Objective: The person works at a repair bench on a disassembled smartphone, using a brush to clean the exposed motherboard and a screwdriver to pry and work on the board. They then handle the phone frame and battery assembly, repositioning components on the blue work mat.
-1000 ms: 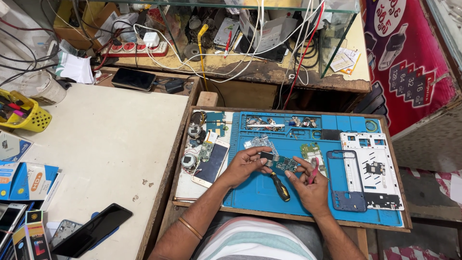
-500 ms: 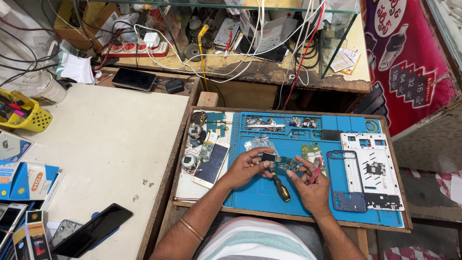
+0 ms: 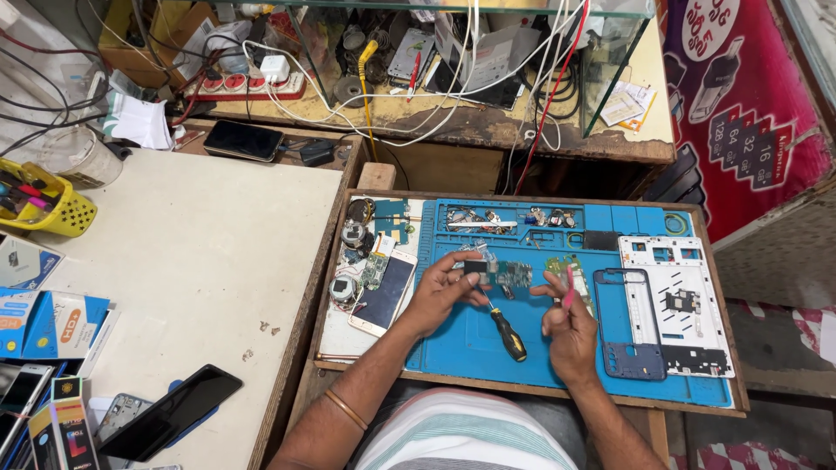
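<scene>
Surface: a blue work mat [image 3: 488,348] lies in a shallow wooden tray [image 3: 522,197]; to the left stands a pale table [image 3: 192,261]; behind, a worn shelf under a glass case [image 3: 470,52] is crowded with cables and a white power strip [image 3: 252,83].
Room: a small repair stall; a tiled floor shows at the far right.
Left hand [image 3: 440,292]: fingers closed on the left end of a green circuit board [image 3: 509,274], thumb on top.
Right hand [image 3: 570,326]: loosely curled, pinching a thin pink tool [image 3: 569,292] that stands roughly upright; just right of the board, not clearly touching it.
Circuit board: held slightly above the mat near its middle; long axis runs left to right, its free end pointing toward the right hand.
Screwdriver [image 3: 507,331]: black and yellow handle, lying on the mat between the hands, slanted, tip toward the board.
Phone parts: a blue phone frame [image 3: 629,324] and a white phone frame [image 3: 679,305] lie side by side at the right of the mat; a phone with a dark screen [image 3: 383,296] lies at the left.
Packages: flat blue and white boxes [image 3: 48,322] stacked at the table's left edge; a yellow basket [image 3: 39,204] of pens behind them.
Signs: a red poster [image 3: 740,104] with white phone pictures hangs at the upper right.
</scene>
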A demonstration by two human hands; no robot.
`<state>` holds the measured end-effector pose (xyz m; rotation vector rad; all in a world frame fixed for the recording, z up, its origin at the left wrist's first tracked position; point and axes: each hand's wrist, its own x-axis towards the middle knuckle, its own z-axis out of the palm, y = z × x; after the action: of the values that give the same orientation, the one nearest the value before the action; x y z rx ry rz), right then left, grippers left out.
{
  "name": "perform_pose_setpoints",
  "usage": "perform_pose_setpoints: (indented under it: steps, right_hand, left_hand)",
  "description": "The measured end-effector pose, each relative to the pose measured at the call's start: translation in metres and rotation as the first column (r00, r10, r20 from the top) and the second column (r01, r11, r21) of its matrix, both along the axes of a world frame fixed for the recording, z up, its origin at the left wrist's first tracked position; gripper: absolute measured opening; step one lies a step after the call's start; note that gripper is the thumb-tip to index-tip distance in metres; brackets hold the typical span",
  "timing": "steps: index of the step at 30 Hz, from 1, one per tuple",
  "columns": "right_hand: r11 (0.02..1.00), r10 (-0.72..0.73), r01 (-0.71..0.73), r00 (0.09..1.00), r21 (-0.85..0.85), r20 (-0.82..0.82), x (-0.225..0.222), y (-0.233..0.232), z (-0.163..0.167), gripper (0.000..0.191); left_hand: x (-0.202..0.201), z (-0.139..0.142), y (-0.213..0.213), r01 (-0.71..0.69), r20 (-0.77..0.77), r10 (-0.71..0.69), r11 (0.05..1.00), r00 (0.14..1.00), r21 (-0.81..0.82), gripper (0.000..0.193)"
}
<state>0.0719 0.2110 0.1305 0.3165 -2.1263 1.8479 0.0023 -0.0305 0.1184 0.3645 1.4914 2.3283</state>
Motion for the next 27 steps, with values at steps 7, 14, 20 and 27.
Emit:
perform_pose_setpoints:
  steps: [7,14,20,27]
  right_hand:
    - [0.974,-0.161,0.153,0.986,0.168,0.033,0.001,-0.016,0.008,0.033]
    - [0.931,-0.132,0.167,0.983,0.324,-0.127,-0.001,-0.024,0.019,0.031]
    - [0.937,-0.119,0.120,0.993,0.329,-0.023,0.004,-0.028,0.028,0.030]
    - [0.921,-0.109,0.119,0.993,0.371,-0.048,0.008,-0.030,0.034,0.030]
  left_hand:
    - [-0.003,-0.004,-0.005,-0.114,0.035,0.112,0.993,0.993,0.032,0.043]
    - [-0.012,-0.017,-0.008,-0.225,0.046,0.222,0.972,0.974,0.065,0.043]
    - [-0.009,-0.017,-0.006,-0.208,-0.007,0.210,0.975,0.978,0.083,0.042]
    - [0.003,-0.010,-0.005,-0.084,-0.157,0.085,0.996,0.984,0.018,0.039]
